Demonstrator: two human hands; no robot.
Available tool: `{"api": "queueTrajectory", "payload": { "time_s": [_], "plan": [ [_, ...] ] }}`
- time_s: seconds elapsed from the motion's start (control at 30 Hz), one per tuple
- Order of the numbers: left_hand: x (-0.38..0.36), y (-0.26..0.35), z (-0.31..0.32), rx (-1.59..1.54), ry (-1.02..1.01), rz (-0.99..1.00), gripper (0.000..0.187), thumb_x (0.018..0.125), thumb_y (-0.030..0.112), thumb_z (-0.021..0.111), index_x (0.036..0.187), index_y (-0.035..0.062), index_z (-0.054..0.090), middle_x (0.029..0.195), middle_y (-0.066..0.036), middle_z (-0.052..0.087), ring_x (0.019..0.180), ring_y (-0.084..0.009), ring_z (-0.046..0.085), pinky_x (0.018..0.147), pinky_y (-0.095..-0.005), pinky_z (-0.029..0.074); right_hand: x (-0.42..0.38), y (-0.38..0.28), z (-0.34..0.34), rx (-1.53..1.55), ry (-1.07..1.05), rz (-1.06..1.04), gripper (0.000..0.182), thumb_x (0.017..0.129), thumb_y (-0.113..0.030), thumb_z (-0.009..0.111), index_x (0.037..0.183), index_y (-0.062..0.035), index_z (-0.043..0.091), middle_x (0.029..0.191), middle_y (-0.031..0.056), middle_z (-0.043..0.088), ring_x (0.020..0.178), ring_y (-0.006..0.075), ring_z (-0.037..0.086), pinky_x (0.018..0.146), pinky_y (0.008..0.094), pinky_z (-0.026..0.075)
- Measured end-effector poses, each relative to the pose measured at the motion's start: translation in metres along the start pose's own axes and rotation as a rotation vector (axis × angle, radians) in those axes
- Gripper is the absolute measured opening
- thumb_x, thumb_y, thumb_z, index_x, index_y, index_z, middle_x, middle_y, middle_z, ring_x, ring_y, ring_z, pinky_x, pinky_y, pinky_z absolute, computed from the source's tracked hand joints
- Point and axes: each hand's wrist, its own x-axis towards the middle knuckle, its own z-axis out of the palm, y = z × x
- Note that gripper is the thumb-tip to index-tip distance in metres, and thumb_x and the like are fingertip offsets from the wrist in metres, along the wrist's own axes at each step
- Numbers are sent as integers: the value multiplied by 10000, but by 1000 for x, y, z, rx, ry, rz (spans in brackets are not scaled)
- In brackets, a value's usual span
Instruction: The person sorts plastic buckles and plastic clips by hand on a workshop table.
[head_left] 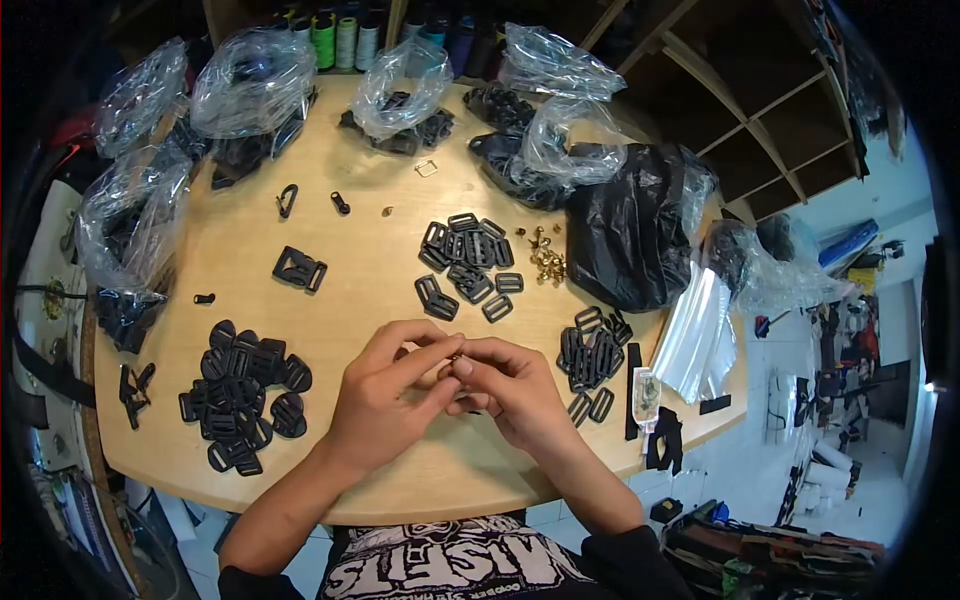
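Near the front middle of the wooden table [370, 240], my left hand [392, 392] and my right hand [507, 388] meet at the fingertips. Both are closed in a pinch around something small and dark, mostly hidden by the fingers. Just beyond them lies a pile of black slider buckles [465, 252], with small brass pieces [547, 258] to its right. A heap of black plastic buckles [240, 385] is left of my left hand. More black sliders [592, 350] lie right of my right hand.
Clear plastic bags [255, 85] of black parts line the back and left. A black bag [630, 225] sits at the right. A side-release buckle [299, 270], a small hook [287, 201] and a small bottle [647, 398] lie on the table. Thread spools [345, 42] stand behind.
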Motion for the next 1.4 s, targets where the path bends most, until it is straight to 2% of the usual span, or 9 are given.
{"api": "queueTrajectory", "payload": {
  "time_s": [0.07, 0.2, 0.43, 0.67, 0.97, 1.17, 1.3, 1.33, 1.4],
  "plan": [
    [0, 4, 3, -12, -32, 35, 435, 727, -22, 737, 1153, 14, 657, 1085, -122, 601, 932, -266, 620, 698, -322, 536, -3, -2, -5, -76, 71, -56, 237, 933, -128, 640, 1122, 14, 657, 946, 106, 696, 795, 141, 673, 677, 270, 565],
    [3, 6, 1, 139, -30, 168, 458, 738, -29, 724, 1184, -10, 623, 1090, -140, 588, 941, -283, 614, 706, -339, 544, -11, -39, -35, -1188, 408, -543, 209, 854, -86, 678, 1048, -8, 687, 754, 137, 684, 649, 160, 682, 598, 271, 529],
    [-1, 5, 1, 174, 15, 147, 425, 742, -50, 724, 1157, -6, 641, 1092, -154, 608, 971, -284, 628, 790, -339, 529, 13, -53, -70, -1583, 425, -570, 185, 831, -82, 667, 1002, -11, 662, 911, 156, 653, 788, 345, 663, 699, 409, 533],
    [2, 8, -3, 188, 124, 234, 371, 734, -102, 690, 1095, -26, 651, 995, -141, 620, 874, -277, 633, 652, -321, 546, 32, -47, -75, -1617, 485, -649, 219, 836, -86, 655, 1047, -36, 628, 962, 157, 622, 811, 357, 645, 701, 430, 534],
    [-1, 10, -2, 204, 107, 210, 351, 739, -95, 695, 1081, -19, 669, 1027, -156, 634, 895, -274, 658, 752, -319, 541, 34, -51, -88, -1598, 660, -703, 195, 842, -171, 704, 960, -42, 617, 862, 140, 625, 765, 332, 645, 652, 396, 516],
    [-2, 14, -2, 174, 87, 183, 348, 743, -101, 685, 1082, -22, 667, 1030, -156, 632, 894, -275, 657, 753, -320, 541, 3, -149, -128, -1317, 1091, -941, 162, 917, -144, 601, 978, -5, 657, 832, 168, 693, 776, 284, 688, 712, 356, 514],
    [-4, 16, 0, 172, 67, 225, 349, 744, -102, 683, 1083, -21, 666, 1031, -159, 632, 893, -276, 657, 752, -320, 541, 31, -173, -201, -1558, 740, -688, 240, 869, -177, 629, 1050, -23, 668, 960, 200, 688, 931, 360, 665, 802, 406, 507],
    [-5, 16, 0, 186, 66, 223, 352, 743, -102, 683, 1085, -19, 666, 1032, -160, 632, 891, -277, 656, 751, -320, 541, 42, -179, -199, -1737, 770, -341, 249, 832, -173, 648, 1027, -19, 661, 991, 229, 668, 994, 405, 624, 835, 435, 493],
    [-4, 15, 0, 206, 71, 226, 355, 742, -103, 683, 1086, -17, 666, 1032, -161, 632, 889, -278, 656, 750, -320, 541, 49, -168, -192, -1861, 669, -349, 206, 795, -119, 635, 939, 27, 625, 961, 267, 645, 983, 444, 599, 837, 474, 476]
  ]
}}
